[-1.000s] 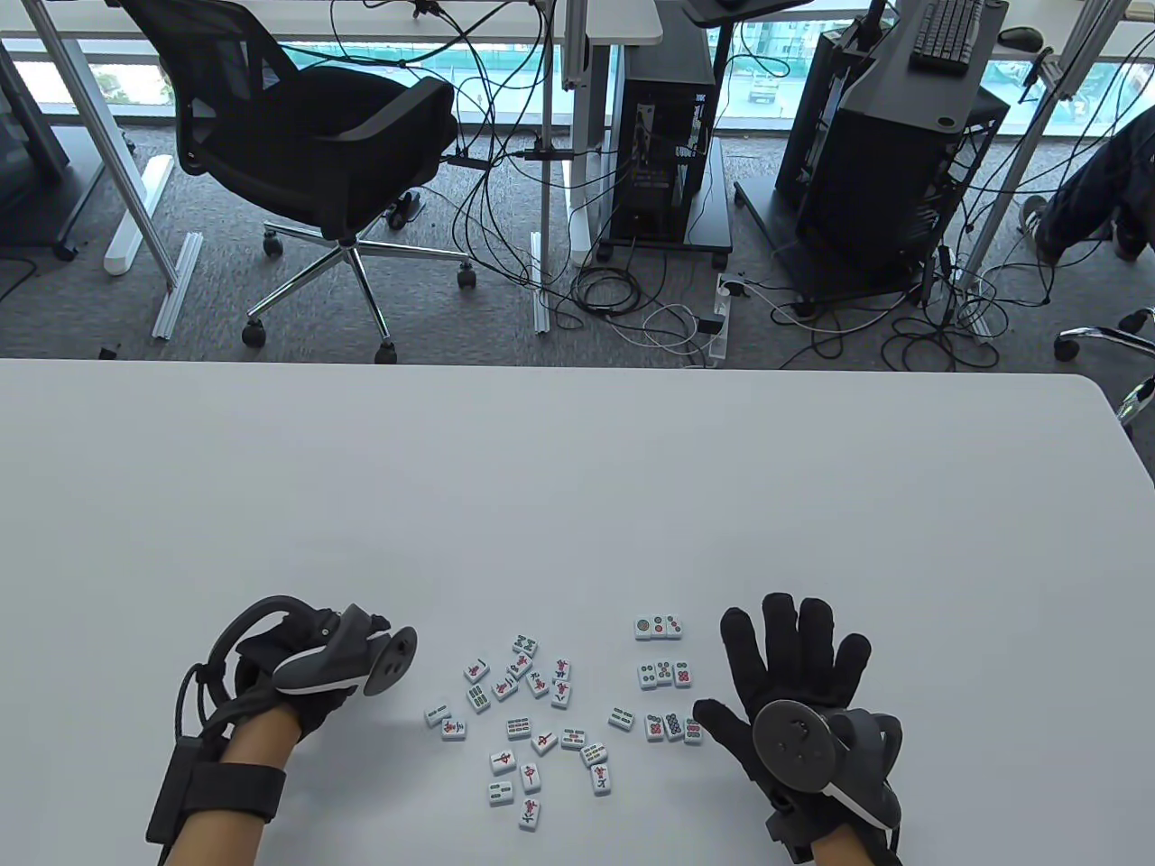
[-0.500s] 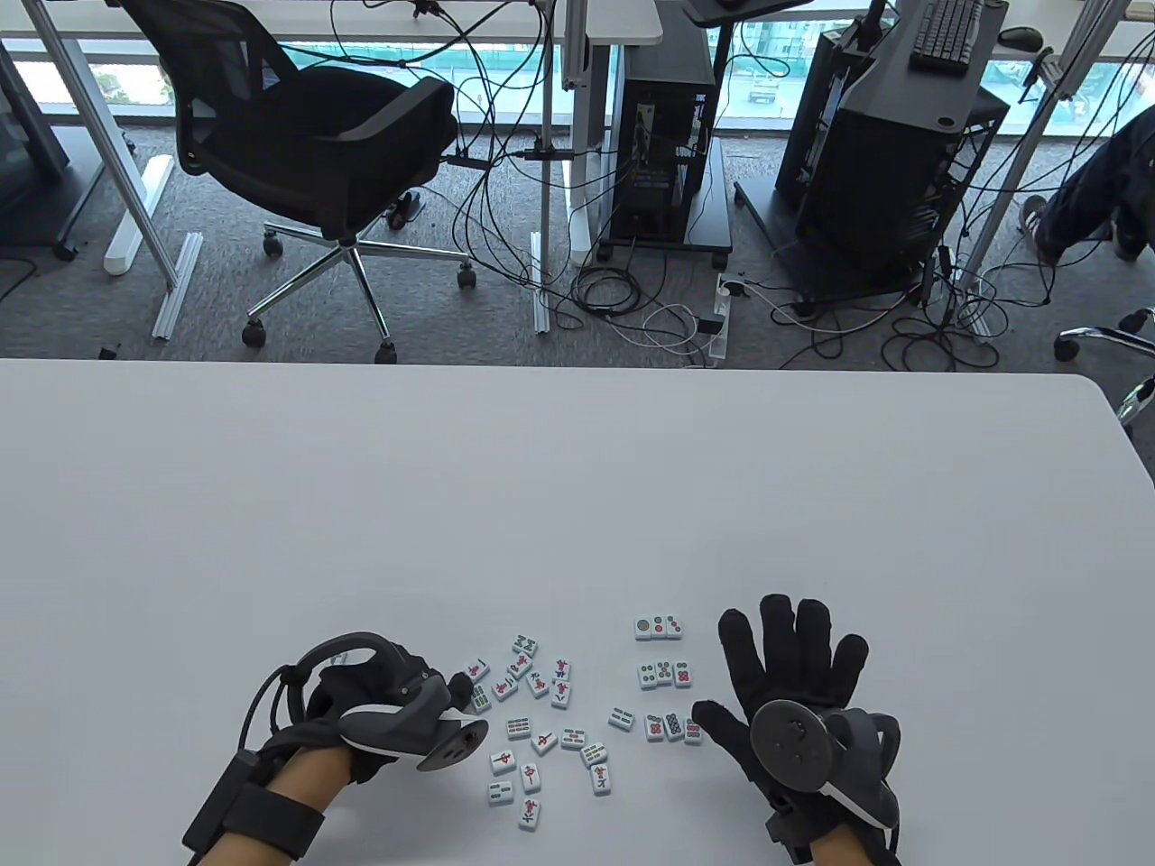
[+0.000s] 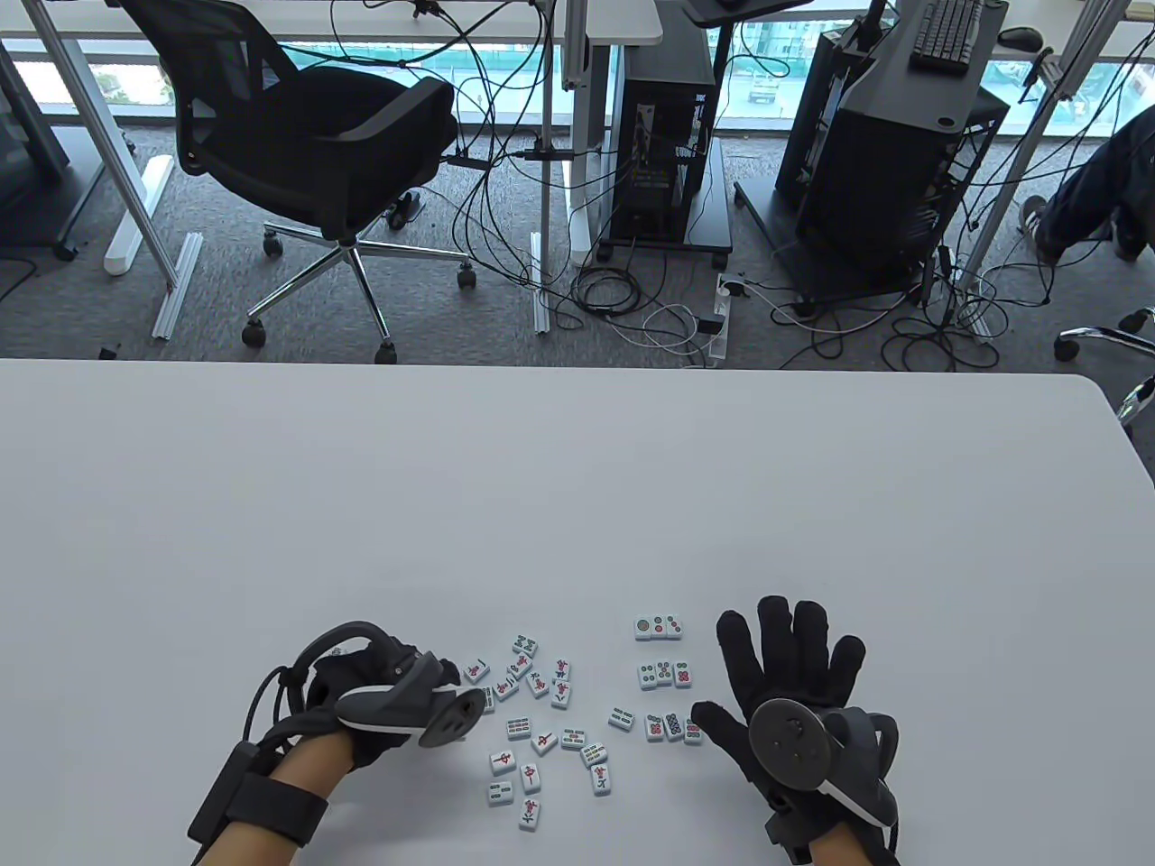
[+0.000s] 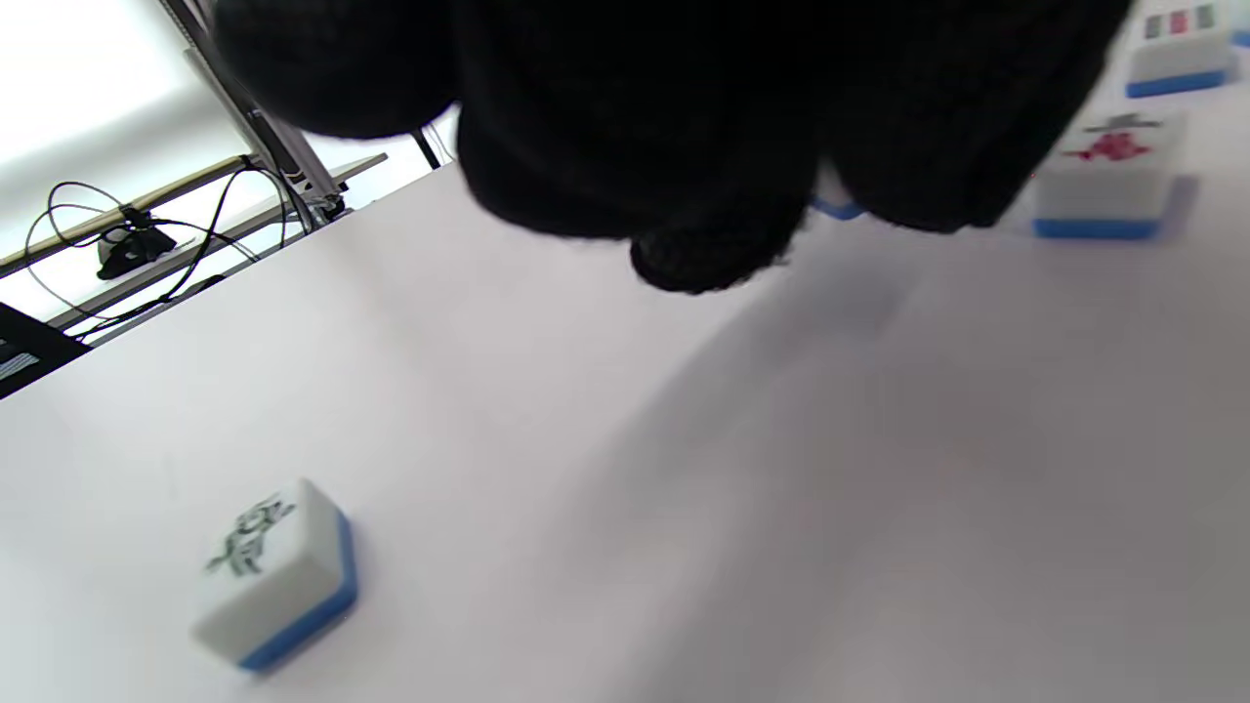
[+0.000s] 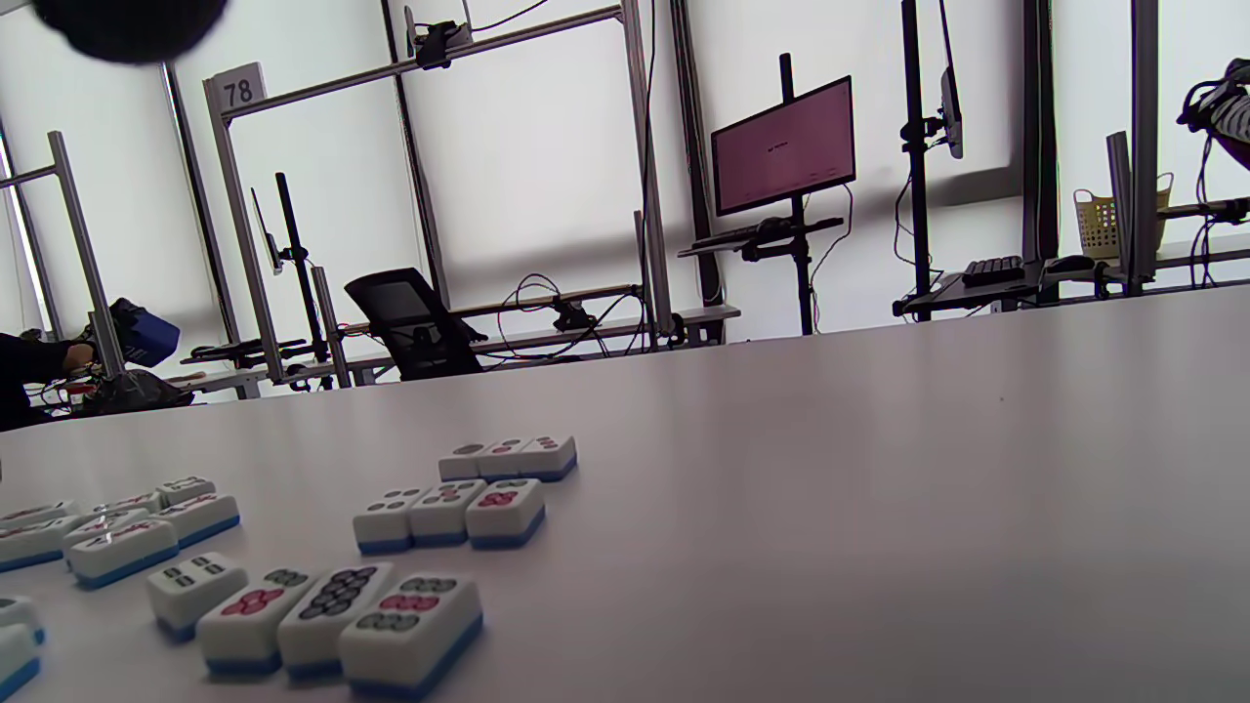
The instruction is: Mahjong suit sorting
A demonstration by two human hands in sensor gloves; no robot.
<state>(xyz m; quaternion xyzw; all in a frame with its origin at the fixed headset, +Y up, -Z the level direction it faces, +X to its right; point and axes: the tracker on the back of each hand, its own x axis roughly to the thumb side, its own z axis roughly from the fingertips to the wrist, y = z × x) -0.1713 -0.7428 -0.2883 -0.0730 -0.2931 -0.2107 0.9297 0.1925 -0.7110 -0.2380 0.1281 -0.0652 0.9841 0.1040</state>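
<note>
Broadly, the white table (image 3: 577,505) carried the whole job near its front edge, with two zones apart from one another.

Right hand (image 3: 794,695) lay flat on the table, fingers spread wide, holding nothing, just beside the sorted dot tiles. Those stood in three short rows: top row (image 3: 658,626), middle row (image 3: 665,673), bottom row (image 3: 673,727). A lone bamboo tile (image 3: 621,717) sat just left of the bottom row.

Left hand (image 3: 379,708) was at the left margin of the unsorted pile (image 3: 532,722), its tracker hiding the fingers from above. In the left wrist view the gloved fingers (image 4: 713,244) were bunched low over the table, with a sliver of a blue-backed tile showing behind them; whether they pinched that tile or only touched it could not be told. A bird-marked tile (image 4: 273,576) lay well apart in that view, and a red character tile (image 4: 1108,176) near the fingertips.

Judgement: the step appeared to be picking one tile from the pile's left margin. To do it well, the fingers should take the tile by its two long sides, lift it clear before carrying, avoid nudging neighbours, read the face, then set it square in a fresh group away from the dot rows.
</note>
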